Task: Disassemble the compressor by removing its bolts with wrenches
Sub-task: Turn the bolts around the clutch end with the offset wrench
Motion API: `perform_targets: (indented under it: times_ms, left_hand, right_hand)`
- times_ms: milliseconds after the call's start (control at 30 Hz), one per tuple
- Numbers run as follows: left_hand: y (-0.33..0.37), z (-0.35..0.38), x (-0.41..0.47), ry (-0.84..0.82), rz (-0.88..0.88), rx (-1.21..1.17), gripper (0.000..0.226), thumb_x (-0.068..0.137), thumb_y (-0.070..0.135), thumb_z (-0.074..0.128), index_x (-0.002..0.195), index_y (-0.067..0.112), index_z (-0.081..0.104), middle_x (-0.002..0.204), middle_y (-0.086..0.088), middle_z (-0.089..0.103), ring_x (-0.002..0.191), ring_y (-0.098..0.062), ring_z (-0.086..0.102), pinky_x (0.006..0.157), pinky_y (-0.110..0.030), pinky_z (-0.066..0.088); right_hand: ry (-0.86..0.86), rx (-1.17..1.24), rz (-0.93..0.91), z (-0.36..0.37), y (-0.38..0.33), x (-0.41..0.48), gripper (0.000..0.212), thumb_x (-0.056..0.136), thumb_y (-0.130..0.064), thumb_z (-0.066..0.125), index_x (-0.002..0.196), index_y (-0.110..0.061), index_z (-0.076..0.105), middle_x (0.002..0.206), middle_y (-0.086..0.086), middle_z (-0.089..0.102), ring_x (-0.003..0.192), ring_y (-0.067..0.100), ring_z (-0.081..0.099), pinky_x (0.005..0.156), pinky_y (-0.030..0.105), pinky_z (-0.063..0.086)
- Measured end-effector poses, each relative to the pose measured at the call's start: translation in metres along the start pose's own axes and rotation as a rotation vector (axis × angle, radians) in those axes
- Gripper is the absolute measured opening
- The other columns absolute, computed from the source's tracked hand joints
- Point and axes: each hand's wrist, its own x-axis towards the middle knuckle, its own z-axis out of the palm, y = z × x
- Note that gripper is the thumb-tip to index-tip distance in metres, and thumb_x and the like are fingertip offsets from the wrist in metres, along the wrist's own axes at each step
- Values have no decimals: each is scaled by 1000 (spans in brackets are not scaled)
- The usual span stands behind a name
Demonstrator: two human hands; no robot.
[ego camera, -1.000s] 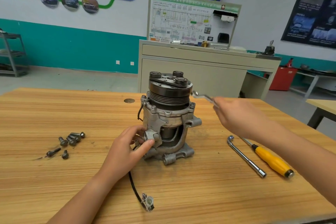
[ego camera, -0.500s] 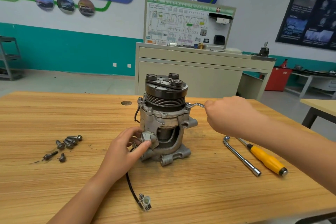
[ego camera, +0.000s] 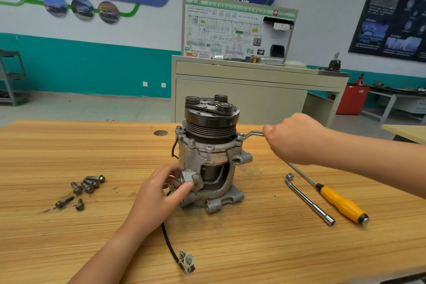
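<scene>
In the head view, the compressor (ego camera: 209, 157) stands upright near the middle of the wooden table (ego camera: 69, 145), pulley uppermost. The left hand (ego camera: 161, 193) grips a lug low on the housing's near-left side, fingers and thumb curled round it as a brace. The right hand (ego camera: 295, 138) is clenched round the shank of a slim wrench (ego camera: 250, 134). The wrench lies roughly level, and its ring end sits over a flange bolt (ego camera: 239, 137) on the compressor's right, just under the pulley.

The step looks like breaking that bolt loose. To do it well:
- The ring should sit fully down on the head before any pull, since the pulley rim crowds it from above.
- The stroke should stay flat so the ring does not ride up and round the corners.
- The tall body can tip or spin, so the left hand should press down and push against the turn.

At least 2 more bolt heads (ego camera: 191, 141) show on the flange's left. Loose bolts (ego camera: 85, 188) lie well apart at left. An L-shaped socket wrench (ego camera: 309, 200) and a yellow-handled screwdriver (ego camera: 341, 203) lie to the right. A black cable with its connector (ego camera: 187, 261) trails toward the near edge.
</scene>
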Motion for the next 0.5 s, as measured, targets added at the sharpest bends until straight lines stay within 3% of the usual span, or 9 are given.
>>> perform_targets:
  times_ms: [67, 133, 233, 267, 367, 433, 500]
  left_hand:
    - [0, 0, 1, 1, 2, -6, 28, 79, 27, 71, 97, 41, 54, 97, 14, 62, 87, 3, 60, 77, -6, 42]
    - [-1, 0, 1, -2, 1, -17, 29, 79, 27, 71, 98, 40, 54, 98, 14, 62, 87, 3, 60, 76, -6, 42]
    - [-4, 1, 1, -13, -9, -32, 30, 79, 26, 71, 100, 40, 54, 99, 14, 62, 88, 4, 60, 76, -5, 42]
    - [-5, 1, 1, -11, -12, -37, 31, 79, 25, 71, 100, 40, 54, 99, 14, 62, 88, 4, 60, 76, -5, 42]
    - [-8, 2, 1, -6, -17, -37, 31, 78, 24, 72, 99, 40, 55, 98, 12, 63, 87, 2, 61, 76, -5, 42]
    - [-8, 2, 1, -9, -17, -35, 31, 78, 24, 72, 99, 40, 55, 98, 12, 63, 86, 3, 61, 75, -5, 42]
    - [-7, 1, 1, -11, -15, -25, 32, 78, 24, 71, 99, 41, 54, 98, 12, 63, 87, 4, 60, 75, -4, 42]
  right_hand:
    - [9, -42, -5, 10, 6, 13, 6, 94, -9, 37, 96, -10, 42, 56, -3, 36, 44, 12, 34, 40, 24, 22]
    - [88, 31, 11, 24, 11, 31, 14, 93, -6, 39, 106, -9, 45, 69, -1, 48, 55, 14, 46, 46, 25, 31]
    - [319, 187, -43, 41, 10, 55, 30, 89, 0, 47, 119, -5, 50, 104, 10, 62, 92, 25, 61, 76, 32, 49]
    - [433, 235, -60, 43, 8, 62, 32, 83, 5, 56, 114, 0, 56, 105, 14, 65, 93, 29, 63, 79, 37, 52]
    - [649, 375, -78, 37, -3, 74, 35, 59, 12, 77, 92, 6, 68, 90, 20, 70, 77, 32, 69, 68, 41, 57]
    - [662, 402, -74, 36, -6, 73, 30, 61, 13, 75, 89, 7, 67, 86, 21, 70, 74, 34, 69, 68, 44, 55]
    - [684, 527, 57, 38, 0, 65, 16, 77, 8, 64, 93, 7, 64, 79, 22, 68, 67, 36, 65, 63, 43, 52]
